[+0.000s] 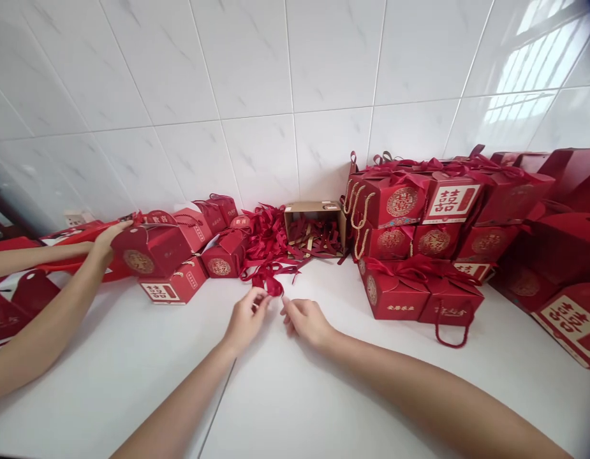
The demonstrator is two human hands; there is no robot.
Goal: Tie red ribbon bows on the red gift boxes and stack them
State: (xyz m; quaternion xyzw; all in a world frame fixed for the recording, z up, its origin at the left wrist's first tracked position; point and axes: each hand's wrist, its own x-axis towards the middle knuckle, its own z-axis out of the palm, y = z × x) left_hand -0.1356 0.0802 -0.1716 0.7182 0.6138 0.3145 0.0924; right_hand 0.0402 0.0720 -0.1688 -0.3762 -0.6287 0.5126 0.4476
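Over the white table, a loop of red ribbon (pixel 274 287) is held up in front of a loose ribbon pile. My left hand (pixel 247 319) pinches the ribbon between thumb and fingers from its left side. Just across a small gap, my right hand (pixel 308 322) is closed, thumb against forefinger, at the ribbon's right edge; the bit in those fingertips is tiny and partly hidden. More ribbon strands (pixel 289 271) lie right behind the loop.
A heap of red ribbons (pixel 266 233) sits beside an open cardboard box (pixel 315 206) of ribbon strips. Red gift boxes are stacked at right (pixel 402 204) and left (pixel 180 287). Two boxes (pixel 400 296) stand nearer on the right. Another person's arms (pixel 69 312) reach in from the left. A tiled wall (pixel 256 70) rises behind.
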